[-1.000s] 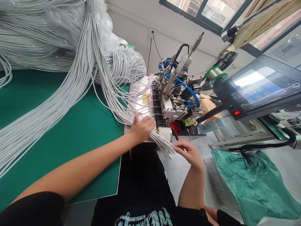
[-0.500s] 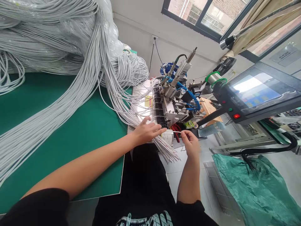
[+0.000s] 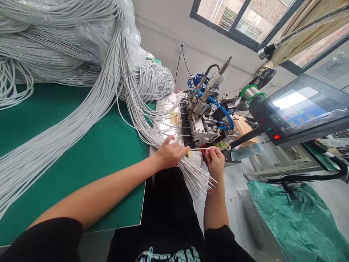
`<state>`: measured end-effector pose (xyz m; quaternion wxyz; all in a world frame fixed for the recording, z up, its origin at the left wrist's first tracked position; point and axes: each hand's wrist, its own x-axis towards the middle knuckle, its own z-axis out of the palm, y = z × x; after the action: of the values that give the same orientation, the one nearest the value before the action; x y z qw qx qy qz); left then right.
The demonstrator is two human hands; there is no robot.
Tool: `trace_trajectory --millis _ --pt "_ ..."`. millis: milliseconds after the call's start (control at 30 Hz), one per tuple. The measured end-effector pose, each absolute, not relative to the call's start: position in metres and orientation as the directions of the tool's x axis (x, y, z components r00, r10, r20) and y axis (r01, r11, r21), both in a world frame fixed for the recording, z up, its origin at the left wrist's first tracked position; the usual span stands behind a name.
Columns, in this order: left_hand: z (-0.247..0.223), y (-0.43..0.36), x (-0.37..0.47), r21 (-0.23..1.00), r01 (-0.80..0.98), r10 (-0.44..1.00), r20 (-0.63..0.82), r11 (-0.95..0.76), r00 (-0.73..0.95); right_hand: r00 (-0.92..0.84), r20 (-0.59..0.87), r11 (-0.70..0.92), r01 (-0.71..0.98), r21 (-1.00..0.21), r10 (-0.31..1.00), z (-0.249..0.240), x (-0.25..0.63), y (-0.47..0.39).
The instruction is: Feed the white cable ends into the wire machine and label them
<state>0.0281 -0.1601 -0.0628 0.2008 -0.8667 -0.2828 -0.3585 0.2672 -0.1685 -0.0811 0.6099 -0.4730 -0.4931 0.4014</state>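
Note:
A single thin white cable (image 3: 199,149) runs between my two hands. My right hand (image 3: 216,160) pinches its end between thumb and fingers. My left hand (image 3: 172,154) has its fingers closed on the same cable farther back, with the thumb raised. Beneath that hand lies a bundle of white cables (image 3: 191,171), whose loose ends, some with reddish tips, hang past the table edge towards my right forearm. Just beyond my hands is a bench machine (image 3: 201,116) with a black slotted strip (image 3: 187,120), into which several white cables lead.
A large heap of white cables (image 3: 54,47) lies on the green table (image 3: 114,182). At the right are a control screen (image 3: 305,109), a wire spool (image 3: 252,94) with green rims and a green plastic sheet (image 3: 297,218). A white roll (image 3: 195,158) sits beneath the taut cable.
My right hand has moved a little left, nearer my left hand, shortening the stretch of cable between them. The bundle's loose ends have shifted right and down. The view has moved slightly.

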Motion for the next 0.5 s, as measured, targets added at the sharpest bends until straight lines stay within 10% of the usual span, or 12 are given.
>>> trace_trajectory --millis 233,500 --pt "-0.061 -0.162 0.031 -0.108 0.741 0.439 0.746 -0.663 0.502 0.097 0.249 0.164 0.522 -0.837 0.964 -0.081 0.267 -0.16" --pt "-0.062 -0.162 0.031 -0.098 0.774 0.475 0.739 -0.625 0.477 -0.009 0.228 0.2 0.512 -0.836 0.974 -0.088 0.27 -0.14"
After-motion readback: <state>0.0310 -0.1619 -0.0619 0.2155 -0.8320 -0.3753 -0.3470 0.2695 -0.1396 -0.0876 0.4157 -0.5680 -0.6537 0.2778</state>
